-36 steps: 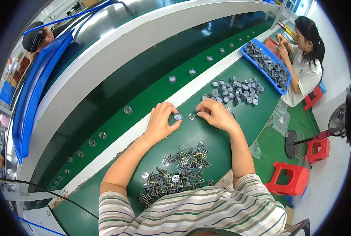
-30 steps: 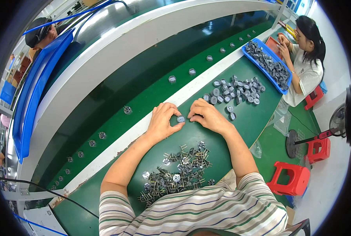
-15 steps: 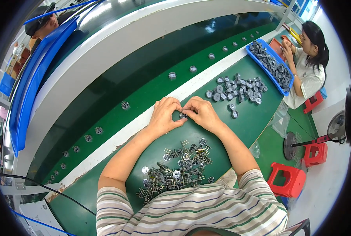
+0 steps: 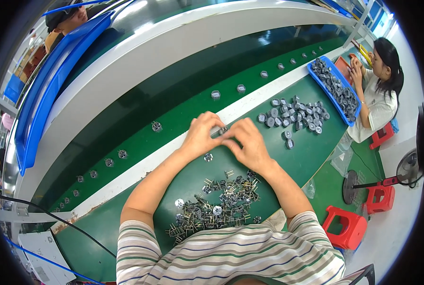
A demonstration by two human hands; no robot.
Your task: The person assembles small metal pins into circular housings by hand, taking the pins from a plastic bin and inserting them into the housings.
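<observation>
My left hand [image 4: 202, 135] is closed, thumb and fingers pinching a small dark grey round part [image 4: 223, 130] above the table's far edge. From the other side, my right hand [image 4: 248, 138] has its fingertips bent in against the same part; they are slightly blurred and partly hide it. Just below my left hand, a single small pin-legged component [image 4: 208, 156] lies on the green table. A heap of similar metal-pinned components [image 4: 221, 204] spreads between my forearms. Right of my hands sits a loose group of grey round caps [image 4: 295, 114].
A green belt [image 4: 183, 114] carrying spaced small parts runs beyond the white ledge [image 4: 243, 102]. A blue tray [image 4: 311, 71] of grey caps stands far right, beside a seated co-worker [image 4: 380, 95]. Red stools [image 4: 346, 228] and a fan [image 4: 406, 164] are at right; another person [image 4: 72, 19] is upper left.
The view has shifted slightly. My hands have moved up toward the ledge with the small part, turning it. The single component below my left hand now shows on the table.
</observation>
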